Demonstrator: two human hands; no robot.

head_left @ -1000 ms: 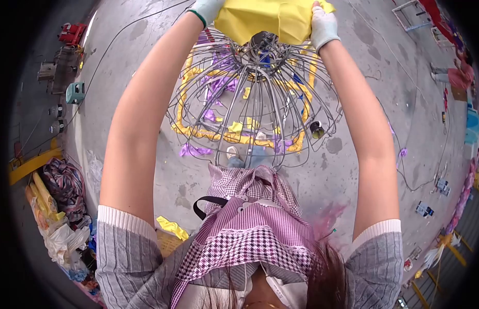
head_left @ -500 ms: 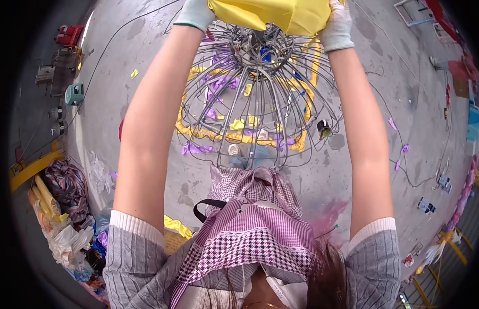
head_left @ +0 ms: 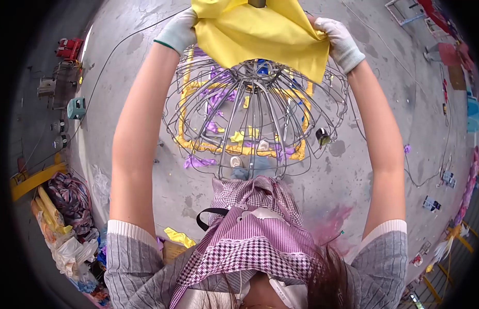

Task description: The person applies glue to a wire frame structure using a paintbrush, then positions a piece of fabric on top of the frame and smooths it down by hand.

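Observation:
A sheet of yellow fabric is stretched between my two gloved hands, over the upper part of a large wire frame. My left hand, in a white knit glove, is closed on the fabric's left edge. At the right edge, my right hand grips it with fingers bent, in a matching glove. Some of the frame's top is hidden under the cloth. A dark post end shows at the fabric's upper edge. Curved metal ribs spread out and down from the frame's hub.
A yellow fabric-wrapped square frame and purple scraps lie on the floor beneath the wires. Bundled cloth and plastic bags are piled at lower left. A green stool stands at left. Cables cross the floor.
The yellow fabric has come lower in view and spread wider over the wire frame. My hands have moved down and farther apart, still holding its edges.

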